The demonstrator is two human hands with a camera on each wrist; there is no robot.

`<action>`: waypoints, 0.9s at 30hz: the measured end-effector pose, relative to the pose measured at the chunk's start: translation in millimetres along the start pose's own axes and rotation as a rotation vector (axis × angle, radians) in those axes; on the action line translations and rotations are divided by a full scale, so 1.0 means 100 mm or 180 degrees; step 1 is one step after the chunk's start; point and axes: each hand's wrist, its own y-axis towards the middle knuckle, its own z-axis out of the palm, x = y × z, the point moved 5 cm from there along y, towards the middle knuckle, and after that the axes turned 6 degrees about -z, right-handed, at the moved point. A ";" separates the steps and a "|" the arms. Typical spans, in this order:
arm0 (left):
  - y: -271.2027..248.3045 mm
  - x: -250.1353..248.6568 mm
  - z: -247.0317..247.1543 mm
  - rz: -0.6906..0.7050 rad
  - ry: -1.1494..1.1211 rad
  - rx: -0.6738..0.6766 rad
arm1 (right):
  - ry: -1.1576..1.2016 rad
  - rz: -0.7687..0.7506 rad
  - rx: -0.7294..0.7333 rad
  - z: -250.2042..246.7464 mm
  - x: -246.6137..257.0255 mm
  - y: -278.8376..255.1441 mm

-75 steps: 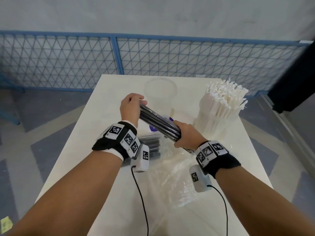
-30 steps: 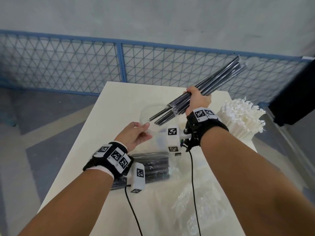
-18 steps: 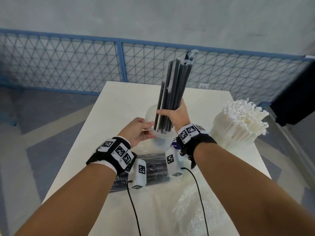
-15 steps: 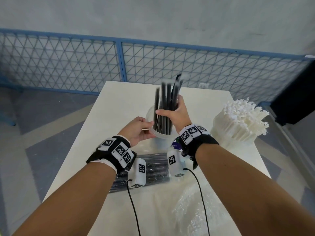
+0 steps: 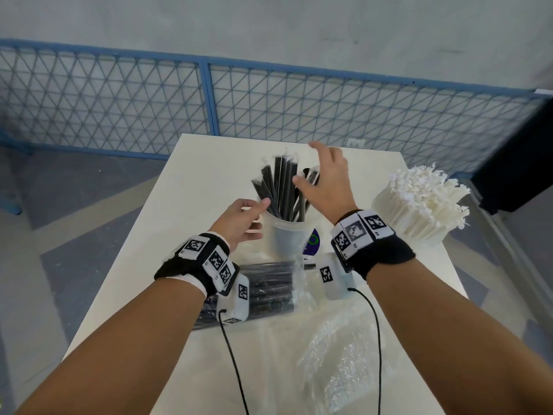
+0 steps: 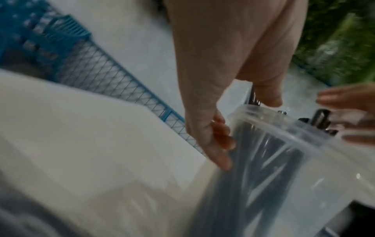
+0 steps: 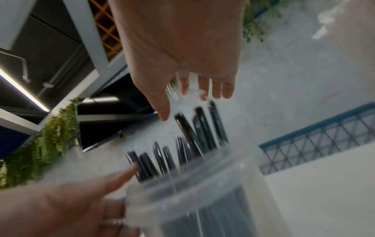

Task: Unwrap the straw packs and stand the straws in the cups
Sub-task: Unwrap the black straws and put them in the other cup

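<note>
Black drinking straws (image 5: pixel 281 187), each in a clear film sleeve, stand fanned out in a clear plastic cup (image 5: pixel 285 239) near the middle of a cream-white table (image 5: pixel 155 223). The person's left hand (image 5: pixel 239 220) rests against the cup's left side just under the rim, fingers straight and relaxed, with one fingertip touching a leaning straw; the left wrist view shows the same fingers (image 6: pixel 215 144) lying along the cup wall (image 6: pixel 304 160). The right hand (image 5: pixel 326 181) hovers spread above and to the right of the straw tips, fingers apart and gripping nothing, its thumb just beside the nearest straws. From the right wrist, the spread fingers (image 7: pixel 205 86) hang above the dark straw ends (image 7: pixel 188 131).

A purple round label with a green ring (image 5: pixel 312 242) shows just right of the cup; its writing is too small to read. Nearer the person lies a clear plastic pack of more black straws (image 5: pixel 269 289), flat on the table and partly under the left wrist. Crumpled clear wrapping (image 5: pixel 338 363) spreads across the near right of the table. At the right edge stands a dense bundle of white paper-wrapped straws (image 5: pixel 419 202), its container hidden. Both wrists wear black bands with square black-and-white markers (image 5: pixel 356 232) and small white cabled camera units. A blue wire-mesh fence (image 5: pixel 206 100) runs behind the table against a grey wall.
</note>
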 end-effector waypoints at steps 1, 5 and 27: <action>-0.01 0.02 -0.06 0.0077 0.0440 -0.0186 | -0.0027 -0.0125 -0.0213 -0.12 0.08 -0.02; -0.16 0.16 -0.23 0.0624 0.2565 -0.0351 | 0.1039 -0.0402 0.0515 -0.28 0.30 -0.23; -0.41 0.72 -0.16 0.0814 0.4347 0.0509 | 0.1388 0.0174 0.1521 0.64 -0.42 -1.30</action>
